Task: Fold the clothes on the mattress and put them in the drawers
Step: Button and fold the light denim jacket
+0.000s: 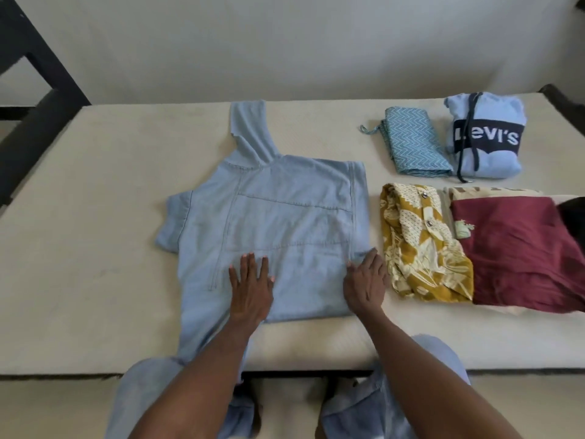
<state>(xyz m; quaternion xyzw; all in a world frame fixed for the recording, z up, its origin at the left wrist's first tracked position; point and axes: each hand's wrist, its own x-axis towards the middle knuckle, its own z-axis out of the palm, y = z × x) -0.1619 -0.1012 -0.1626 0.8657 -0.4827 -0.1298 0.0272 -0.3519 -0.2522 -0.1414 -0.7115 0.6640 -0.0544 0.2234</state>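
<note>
Blue hoodie [269,223] lies face-down on the mattress [95,248], under and just ahead of both hands, partly folded: right side turned in, left sleeve still sticking out, hood stretched away toward the wall. Bottom hem hangs off the near mattress edge. Left hand [251,285] flat on the lower back panel, fingers straight and spread, pressing, grasping nothing. Right hand [365,280] at the folded right edge, fingers relaxed on the cloth; no clear pinch visible, reads as released.

Right of the right hand, near: mustard shirt [421,245], touching a maroon top [522,248]. Beyond those: zigzag cloth [414,144] beside a folded Levi's hoodie [487,137]. No drawers in view.

Handling guess: soft, limp, light, fleece-ish, not slippery; holds a crease only if smoothed. Best take hold at the left sleeve cuff or shoulder seam to fold in, then hem corners to fold up. Hood is bulky; tuck it down first.
</note>
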